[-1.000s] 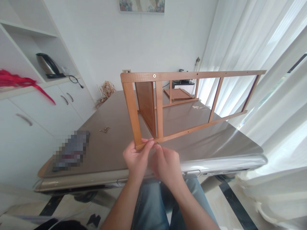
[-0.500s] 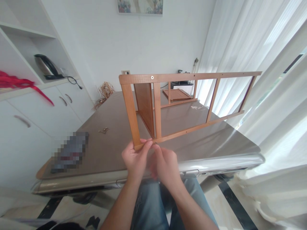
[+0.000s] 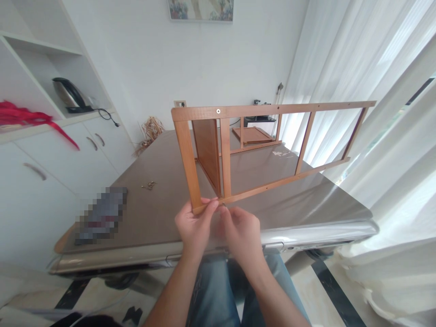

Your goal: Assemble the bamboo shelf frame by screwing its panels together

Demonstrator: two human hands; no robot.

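Observation:
A long wooden frame (image 3: 262, 109) with several cross slats stands tilted on the brown table (image 3: 163, 213), and a flat wooden panel (image 3: 207, 147) is joined to it behind. My left hand (image 3: 194, 227) grips the frame's near lower corner, thumb pressed on the bottom rail. My right hand (image 3: 240, 231) is beside it, fingers pinched at the bottom rail where an upright slat meets it. What those fingers pinch is too small to make out.
A few small metal fittings (image 3: 149, 185) lie on the table to the left, near a blurred-out flat object (image 3: 101, 214). More wooden parts (image 3: 252, 134) lie at the table's far end. White cupboards with a kettle (image 3: 68, 94) stand left, curtains right.
Both hands stay at the frame's near corner. My right hand's fingers have shifted slightly at the joint, and the view has swayed a little.

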